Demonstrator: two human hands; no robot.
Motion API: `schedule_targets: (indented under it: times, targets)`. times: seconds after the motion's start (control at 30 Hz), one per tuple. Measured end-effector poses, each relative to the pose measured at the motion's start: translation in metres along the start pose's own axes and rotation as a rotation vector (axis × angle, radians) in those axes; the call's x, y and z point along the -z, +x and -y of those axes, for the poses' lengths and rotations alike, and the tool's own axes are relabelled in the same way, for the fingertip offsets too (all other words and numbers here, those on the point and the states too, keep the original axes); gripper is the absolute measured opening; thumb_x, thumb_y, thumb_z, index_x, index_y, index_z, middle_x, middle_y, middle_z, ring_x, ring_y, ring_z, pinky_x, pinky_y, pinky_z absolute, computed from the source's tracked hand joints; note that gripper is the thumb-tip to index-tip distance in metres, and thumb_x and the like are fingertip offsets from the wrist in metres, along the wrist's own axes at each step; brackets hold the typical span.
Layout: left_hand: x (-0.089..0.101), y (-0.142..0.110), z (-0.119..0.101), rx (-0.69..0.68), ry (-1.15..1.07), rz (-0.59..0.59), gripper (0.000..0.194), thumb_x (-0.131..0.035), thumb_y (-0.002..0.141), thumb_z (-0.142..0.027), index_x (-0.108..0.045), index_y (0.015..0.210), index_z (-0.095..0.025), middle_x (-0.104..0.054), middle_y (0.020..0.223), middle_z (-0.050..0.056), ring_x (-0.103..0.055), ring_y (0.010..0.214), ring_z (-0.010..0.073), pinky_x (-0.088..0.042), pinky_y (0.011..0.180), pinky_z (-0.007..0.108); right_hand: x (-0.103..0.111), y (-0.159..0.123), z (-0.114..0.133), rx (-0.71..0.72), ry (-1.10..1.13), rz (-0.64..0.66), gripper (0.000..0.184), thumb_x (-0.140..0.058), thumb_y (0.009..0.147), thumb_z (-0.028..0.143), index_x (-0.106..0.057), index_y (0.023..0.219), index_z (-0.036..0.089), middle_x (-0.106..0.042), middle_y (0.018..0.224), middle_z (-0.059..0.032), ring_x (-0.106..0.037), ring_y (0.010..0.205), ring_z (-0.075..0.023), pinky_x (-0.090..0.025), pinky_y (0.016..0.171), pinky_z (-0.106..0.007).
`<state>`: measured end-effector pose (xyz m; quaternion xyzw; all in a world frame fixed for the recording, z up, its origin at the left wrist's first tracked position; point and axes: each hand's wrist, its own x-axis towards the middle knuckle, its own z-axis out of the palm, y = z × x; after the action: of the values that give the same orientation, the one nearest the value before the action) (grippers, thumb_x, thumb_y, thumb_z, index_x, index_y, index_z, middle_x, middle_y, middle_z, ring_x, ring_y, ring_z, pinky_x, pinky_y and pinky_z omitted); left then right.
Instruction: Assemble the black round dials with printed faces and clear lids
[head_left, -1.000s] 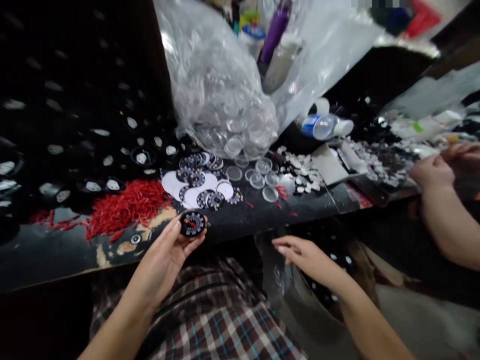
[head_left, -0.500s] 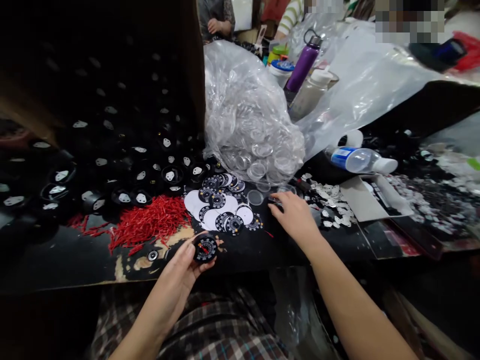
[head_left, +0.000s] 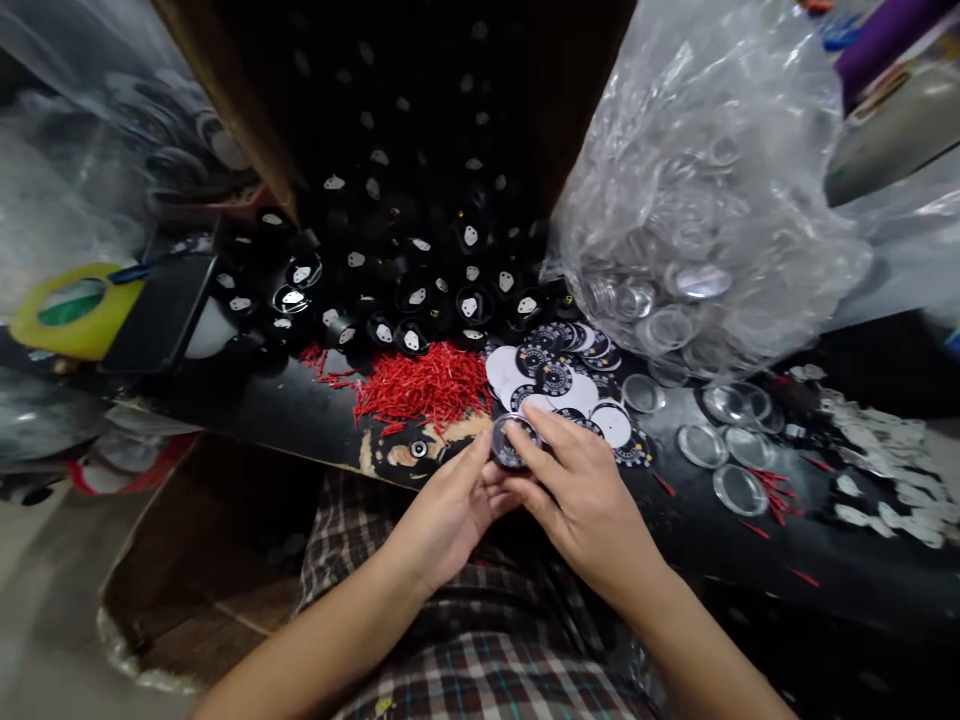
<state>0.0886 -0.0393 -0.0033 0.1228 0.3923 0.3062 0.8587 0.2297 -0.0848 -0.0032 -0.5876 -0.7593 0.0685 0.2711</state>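
In front of my lap, my left hand [head_left: 448,512] grips a small round black dial gauge [head_left: 507,446] by its rim, face up. My right hand [head_left: 583,492] has its fingers on the gauge's top, over a clear round cover [head_left: 516,428] that lies on the face; the fingers partly hide it. Just beyond the hands lie overlapping printed dial discs [head_left: 555,378], black on one side and white on the other. A heap of red pointers [head_left: 421,385] lies to their left. Loose clear covers [head_left: 739,490] rest to the right.
Black gauge housings [head_left: 412,298] with white plates spill from a dark box at the back. A plastic bag [head_left: 705,200] full of clear covers stands behind right. White plates [head_left: 892,480] lie far right, a yellow tape roll [head_left: 45,310] far left. A small ring [head_left: 418,449] sits near the edge.
My right hand has come from the clear covers on the right to the gauge in my left hand, bringing a cover. The view has swung left and down.
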Motion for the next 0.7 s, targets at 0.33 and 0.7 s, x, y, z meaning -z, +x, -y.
schedule_targets:
  times: [0.33, 0.7]
  targets:
    - [0.011, -0.005, 0.005, -0.360, 0.746, 0.161, 0.047, -0.054, 0.091, -0.033, -0.049, 0.136, -0.022, -0.056, 0.139, 0.006, -0.047, 0.131, 0.0231, -0.034, 0.112, 0.038, 0.001, 0.030, -0.001, -0.372, 0.347, -0.035, 0.039, -0.030, 0.100, 0.032, -0.054, 0.072, 0.020, -0.059, 0.069, -0.0020, -0.055, 0.068, -0.0164, -0.040, 0.065, -0.031]
    - [0.075, -0.048, -0.017, -0.365, 0.989, -0.059, 0.040, -0.051, 0.091, -0.039, -0.055, 0.128, -0.024, -0.063, 0.130, 0.006, -0.059, 0.118, 0.0240, -0.044, 0.102, 0.037, -0.013, 0.038, 0.010, -0.244, 0.527, 0.131, 0.033, -0.038, 0.098, 0.037, -0.060, 0.078, 0.022, -0.058, 0.066, 0.0004, -0.056, 0.068, -0.0162, -0.039, 0.066, -0.029]
